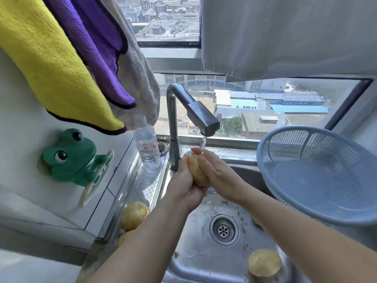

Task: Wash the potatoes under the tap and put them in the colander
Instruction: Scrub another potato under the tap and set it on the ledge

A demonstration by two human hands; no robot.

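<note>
Potato (198, 170) was right under the tap (204, 119) stream. Left hand (183, 181) cupped round it from below so it wouldn't slip, right hand (219, 173) pressed flat-fingered against it, probably scrubbing. Colander (318, 172) waited beside the sink (195, 252), nothing in it yet.

Upper left, a yellow cloth (51, 64) hangs down, a purple cloth (98, 48) overlapping it, a grey cloth (140, 78) just behind. Middle left, a green frog holder (71, 156) clings to the wall (24, 123), something pale, maybe a sponge, at its mouth. Centre left, a clear water bottle (147, 148) stands upright on the steel desk (142, 184). Upper right, grey fabric (285, 33) drapes across the window (265, 111).
</note>
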